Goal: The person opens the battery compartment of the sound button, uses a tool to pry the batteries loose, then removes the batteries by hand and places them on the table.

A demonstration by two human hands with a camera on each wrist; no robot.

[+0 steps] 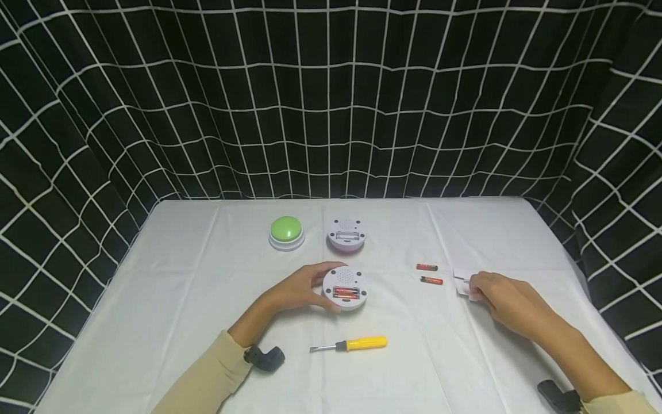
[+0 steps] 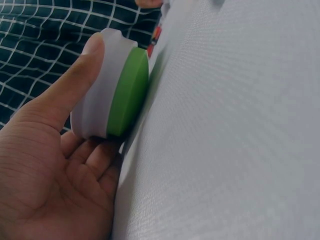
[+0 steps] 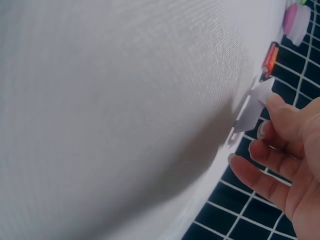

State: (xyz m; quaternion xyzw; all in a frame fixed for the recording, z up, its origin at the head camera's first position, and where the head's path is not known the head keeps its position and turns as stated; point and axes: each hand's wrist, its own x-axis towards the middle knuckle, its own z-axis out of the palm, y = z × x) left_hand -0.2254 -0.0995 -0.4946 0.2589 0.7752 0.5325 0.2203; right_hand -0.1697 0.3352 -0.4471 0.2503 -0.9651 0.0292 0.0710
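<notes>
My left hand (image 1: pixel 305 287) grips a round white push button (image 2: pixel 95 95) by its sides, thumb near its front edge. It is upside down, its green dome (image 2: pixel 128 95) facing the table. Two red batteries (image 1: pixel 346 292) sit in its uncovered compartment. Far to the right, my right hand (image 1: pixel 509 299) pinches a small flat white piece (image 3: pixel 254 106) between thumb and fingers, just above the cloth. Left of that hand lie two loose red batteries, a far one (image 1: pixel 427 267) and a near one (image 1: pixel 431 280).
A second button (image 1: pixel 347 236) lies upside down behind the held one, its battery compartment bare. To its left a green-topped button (image 1: pixel 286 233) stands upright. A yellow-handled screwdriver (image 1: pixel 366 343) lies in front on the white cloth (image 1: pixel 207 310). Dark grid-patterned curtains (image 1: pixel 331 98) surround the table.
</notes>
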